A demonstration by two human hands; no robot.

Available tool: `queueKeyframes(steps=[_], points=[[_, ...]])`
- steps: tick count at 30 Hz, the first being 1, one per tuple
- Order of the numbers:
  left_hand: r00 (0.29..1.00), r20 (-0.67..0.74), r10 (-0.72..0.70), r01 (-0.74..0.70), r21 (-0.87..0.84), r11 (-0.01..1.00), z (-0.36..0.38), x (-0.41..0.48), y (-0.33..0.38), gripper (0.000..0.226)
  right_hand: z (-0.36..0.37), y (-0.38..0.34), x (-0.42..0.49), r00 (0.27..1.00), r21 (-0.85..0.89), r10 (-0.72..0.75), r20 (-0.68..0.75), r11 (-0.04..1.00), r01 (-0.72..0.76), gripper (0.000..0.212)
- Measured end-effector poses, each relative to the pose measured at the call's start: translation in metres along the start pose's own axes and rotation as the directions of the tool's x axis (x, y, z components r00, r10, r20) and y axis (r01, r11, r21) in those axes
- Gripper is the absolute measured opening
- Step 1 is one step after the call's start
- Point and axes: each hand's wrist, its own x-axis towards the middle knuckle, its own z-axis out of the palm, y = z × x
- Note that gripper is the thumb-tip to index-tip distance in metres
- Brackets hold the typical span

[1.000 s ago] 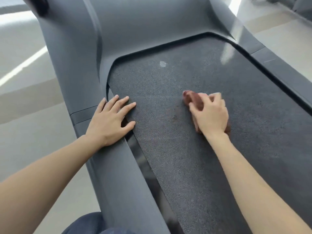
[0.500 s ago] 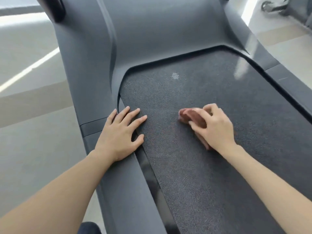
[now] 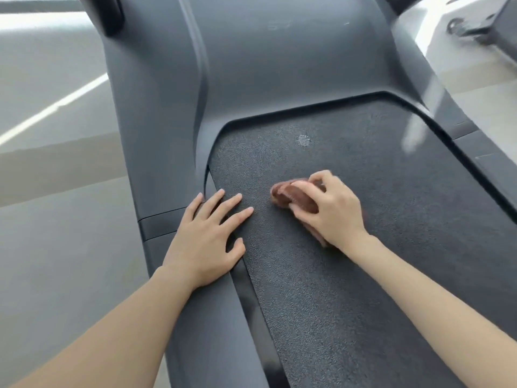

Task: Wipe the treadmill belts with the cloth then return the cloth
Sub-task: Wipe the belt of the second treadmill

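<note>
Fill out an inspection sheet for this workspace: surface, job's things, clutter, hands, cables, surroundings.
Surface: dark textured belt; one pale spot near its far end.
Job's things: reddish-brown cloth, bunched, on the belt.
Clutter: nothing seen.
Hands: left hand flat, fingers straight, across the rail and the belt's edge; right hand grips the cloth against the belt.
Cables: nothing seen.
Surroundings: grey cover beyond the belt; pale floor; blurred equipment at top right.
</note>
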Motion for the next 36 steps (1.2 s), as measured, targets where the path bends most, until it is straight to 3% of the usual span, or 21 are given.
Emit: queueKeyframes(steps=[3,5,7,8,10,12,14,16,17,18,20,22,24,26,29,32,34,36], points=[[1.000,-0.003,0.001,-0.001,0.002,1.000,0.001,-0.001,-0.001,0.058,0.014,0.033,0.051,0.927,-0.092,0.374,-0.035,0.922,-0.375,0.038],[1.000,-0.009,0.003,-0.002,0.008,1.000,0.002,-0.001,-0.002,0.057,0.025,0.045,0.088,0.786,-0.068,0.612,-0.089,0.783,-0.618,0.039],[1.000,-0.013,0.004,-0.004,0.009,1.000,0.003,-0.001,-0.002,0.057,0.038,0.045,0.118,0.675,-0.043,0.727,-0.125,0.676,-0.736,0.039],[1.000,-0.015,0.006,-0.006,0.007,1.000,0.004,-0.001,-0.002,0.056,0.043,0.040,0.127,0.674,-0.064,0.727,-0.129,0.672,-0.737,0.040],[1.000,-0.014,0.007,-0.007,0.003,1.000,0.003,0.000,-0.003,0.056,0.048,0.025,0.133,0.780,-0.094,0.617,-0.100,0.775,-0.625,0.040],[1.000,-0.017,0.004,-0.004,0.006,1.000,0.003,0.000,-0.003,0.056,0.046,0.009,0.122,0.908,-0.056,0.415,-0.055,0.907,-0.418,0.039],[1.000,-0.016,0.000,0.000,0.005,1.000,0.003,-0.001,-0.003,0.056,0.036,0.001,0.099,0.993,0.036,0.122,-0.005,0.992,-0.122,0.037],[1.000,-0.020,0.004,-0.004,-0.009,1.000,0.001,0.000,-0.002,0.056,0.024,0.013,0.078,0.985,0.073,-0.171,0.036,0.983,0.168,0.035],[1.000,-0.023,0.006,-0.006,-0.009,1.000,0.001,0.000,-0.002,0.055,0.019,0.026,0.074,0.973,0.054,-0.223,0.049,0.974,0.221,0.034],[1.000,-0.022,0.007,-0.007,-0.006,1.000,0.000,0.000,-0.001,0.055,0.016,0.038,0.076,0.983,0.028,-0.177,0.054,0.984,0.176,0.035],[1.000,-0.019,0.006,-0.006,0.000,1.000,0.000,0.001,-0.001,0.055,0.019,0.056,0.089,0.991,-0.023,0.135,0.022,0.991,-0.134,0.038],[1.000,-0.013,0.006,-0.006,0.007,1.000,0.000,0.001,-0.001,0.055,0.029,0.057,0.111,0.868,-0.071,0.495,-0.037,0.865,-0.496,0.040],[1.000,-0.008,0.006,-0.006,0.016,1.000,0.000,0.001,-0.002,0.055,0.040,0.038,0.134,0.776,-0.112,0.625,-0.085,0.767,-0.631,0.041],[1.000,-0.005,0.005,-0.005,0.026,1.000,0.000,0.001,-0.002,0.055,0.049,0.007,0.144,0.846,-0.107,0.530,-0.068,0.839,-0.534,0.041],[1.000,0.001,-0.004,0.004,0.026,1.000,0.000,0.001,-0.001,0.055,0.056,-0.035,0.124,0.982,-0.009,0.190,0.001,0.982,-0.190,0.038],[1.000,0.009,-0.004,0.004,0.025,1.000,-0.003,0.001,0.000,0.055,0.045,-0.033,0.099,0.995,0.091,-0.099,0.020,0.991,0.097,0.037],[1.000,0.007,-0.001,0.001,0.025,1.000,-0.003,0.001,0.000,0.054,0.037,-0.006,0.097,0.994,0.037,-0.100,0.042,0.994,0.099,0.038],[1.000,0.010,-0.001,0.001,0.017,1.000,-0.003,0.001,-0.001,0.053,0.034,0.031,0.105,0.992,-0.042,0.125,0.002,0.991,-0.125,0.039]])
